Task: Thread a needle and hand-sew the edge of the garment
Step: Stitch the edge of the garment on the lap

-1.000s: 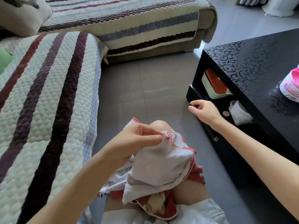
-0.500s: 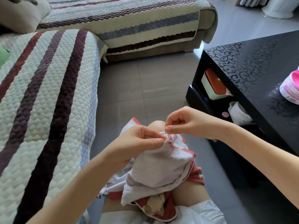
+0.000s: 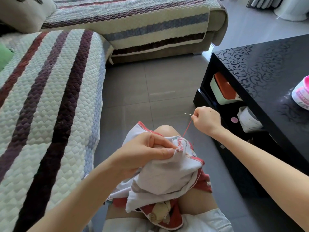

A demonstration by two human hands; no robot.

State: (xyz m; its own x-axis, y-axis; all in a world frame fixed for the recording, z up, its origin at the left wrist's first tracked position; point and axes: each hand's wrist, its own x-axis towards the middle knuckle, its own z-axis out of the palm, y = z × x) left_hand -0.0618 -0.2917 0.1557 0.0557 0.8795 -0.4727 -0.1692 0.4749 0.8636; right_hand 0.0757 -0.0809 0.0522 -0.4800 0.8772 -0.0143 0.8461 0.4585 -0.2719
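Note:
A white garment with red trim [image 3: 167, 174] lies bunched on my lap over my knee. My left hand [image 3: 147, 153] pinches its edge between thumb and fingers, right beside a patch of red stitches [image 3: 180, 144]. My right hand [image 3: 206, 122] is raised up and to the right of the cloth and pinches a thin needle [image 3: 188, 114], whose tip points left. A red thread [image 3: 186, 129] runs taut from the needle down to the stitches.
A quilted striped sofa [image 3: 50, 106] runs along my left and across the back. A glossy black coffee table [image 3: 267, 77] stands close on my right, with containers on its lower shelf and a pink-and-white item [image 3: 301, 92] on top. Grey tiled floor [image 3: 150, 87] lies between.
My right hand came in to the stitches at the cloth's edge, then pulled away up and right again, drawing the red thread taut. My left hand kept its pinch on the edge.

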